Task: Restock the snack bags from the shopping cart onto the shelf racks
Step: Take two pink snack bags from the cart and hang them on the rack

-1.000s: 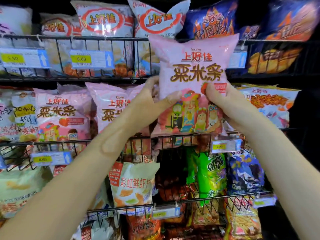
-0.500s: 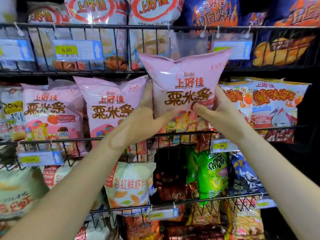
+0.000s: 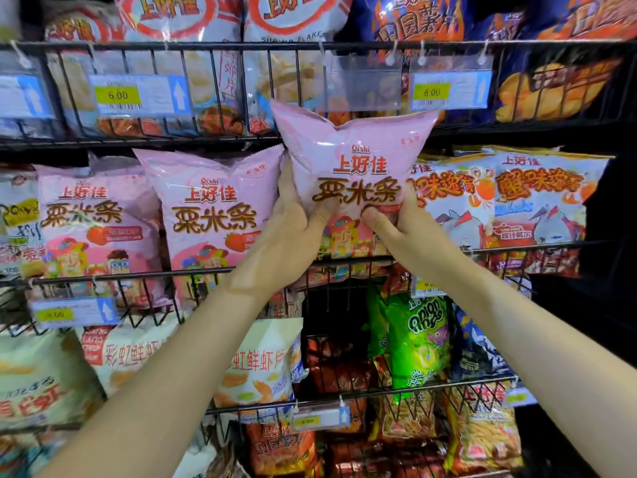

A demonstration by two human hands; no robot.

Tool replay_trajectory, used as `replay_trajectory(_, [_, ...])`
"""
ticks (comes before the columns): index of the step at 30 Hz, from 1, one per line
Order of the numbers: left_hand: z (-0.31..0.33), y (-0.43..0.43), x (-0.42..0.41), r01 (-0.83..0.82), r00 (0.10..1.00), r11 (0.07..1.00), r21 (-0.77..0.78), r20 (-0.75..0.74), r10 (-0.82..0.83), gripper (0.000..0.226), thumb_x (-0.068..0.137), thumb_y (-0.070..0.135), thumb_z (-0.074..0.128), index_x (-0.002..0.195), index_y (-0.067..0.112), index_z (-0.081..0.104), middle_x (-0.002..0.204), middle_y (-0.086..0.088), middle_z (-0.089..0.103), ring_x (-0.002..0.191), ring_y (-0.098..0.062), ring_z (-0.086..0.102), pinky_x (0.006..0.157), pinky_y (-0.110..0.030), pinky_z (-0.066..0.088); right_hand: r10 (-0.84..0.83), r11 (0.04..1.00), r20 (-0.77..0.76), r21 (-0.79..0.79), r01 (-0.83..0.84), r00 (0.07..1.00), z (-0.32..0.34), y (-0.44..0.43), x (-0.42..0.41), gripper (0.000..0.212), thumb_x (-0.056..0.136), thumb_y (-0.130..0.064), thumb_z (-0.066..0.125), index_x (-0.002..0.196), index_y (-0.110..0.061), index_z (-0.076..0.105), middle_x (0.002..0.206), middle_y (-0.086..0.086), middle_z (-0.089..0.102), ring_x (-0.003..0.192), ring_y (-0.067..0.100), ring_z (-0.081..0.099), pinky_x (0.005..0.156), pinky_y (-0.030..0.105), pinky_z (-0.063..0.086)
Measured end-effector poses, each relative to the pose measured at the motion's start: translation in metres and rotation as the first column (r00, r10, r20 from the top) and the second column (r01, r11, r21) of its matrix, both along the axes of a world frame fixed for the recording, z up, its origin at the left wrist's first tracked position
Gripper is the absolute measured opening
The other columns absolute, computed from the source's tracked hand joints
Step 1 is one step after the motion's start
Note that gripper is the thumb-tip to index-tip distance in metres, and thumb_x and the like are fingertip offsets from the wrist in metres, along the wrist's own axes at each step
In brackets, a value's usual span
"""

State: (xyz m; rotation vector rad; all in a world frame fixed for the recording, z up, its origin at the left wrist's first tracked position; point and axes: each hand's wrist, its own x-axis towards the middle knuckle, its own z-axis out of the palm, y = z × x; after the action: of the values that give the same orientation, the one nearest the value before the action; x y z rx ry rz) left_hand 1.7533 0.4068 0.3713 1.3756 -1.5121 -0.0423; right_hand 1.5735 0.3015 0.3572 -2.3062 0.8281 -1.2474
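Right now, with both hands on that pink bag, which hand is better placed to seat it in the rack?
Probably the right hand: its thumb presses the front of the pink bag. The left hand sits wedged between it and the shelved pink bag, so it should withdraw first.

Dark gap [image 3: 327,315] under middle rack [image 3: 138,275]

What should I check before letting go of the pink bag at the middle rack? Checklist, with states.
1. Two-hand grip: left hand and right hand hold the pink bag by its lower sides: ok.
2. Right slot: matching pink bag stands just left in the middle rack: ok.
3. Upright, label outward: ok.
4. Bottom seated in the rack: cannot tell.
5. Top corners free of the upper rack: cannot tell.
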Motion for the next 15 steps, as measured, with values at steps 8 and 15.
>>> replay_trajectory(8, [0.006, 0.008, -0.005, -0.062, 0.998, 0.987, 0.146, 0.016, 0.06, 0.064, 0.106, 0.041, 0.05, 0.159, 0.024, 0.017, 0.129, 0.006, 0.058, 0.082, 0.01, 0.056, 0.059, -0.001, 0.036, -0.071, 0.997, -0.211, 0.027, 0.079, 0.975, 0.001, 0.007, -0.007, 0.053, 0.1, -0.062, 0.041, 0.127, -0.017, 0.034, 0.075, 0.003, 0.06, 0.066, 0.014, 0.06, 0.055, 0.025, 0.039])
replay_trajectory(15, [0.007, 0.011, -0.004, -0.066, 0.997, 0.933, 0.353, 0.0, 0.071, 0.063, 0.107, 0.053, 0.038, 0.156, 0.019, 0.017, 0.133, -0.008, 0.06, 0.1, -0.02, 0.058, 0.084, -0.03, 0.037, -0.091, 0.975, -0.415, 0.148, 0.166, 0.905, 0.003, 0.013, -0.001, 0.091, 0.102, -0.068, 0.023, 0.157, 0.004, 0.015, 0.07, 0.009, 0.052, 0.062, 0.019, 0.052, 0.055, 0.034, 0.038])
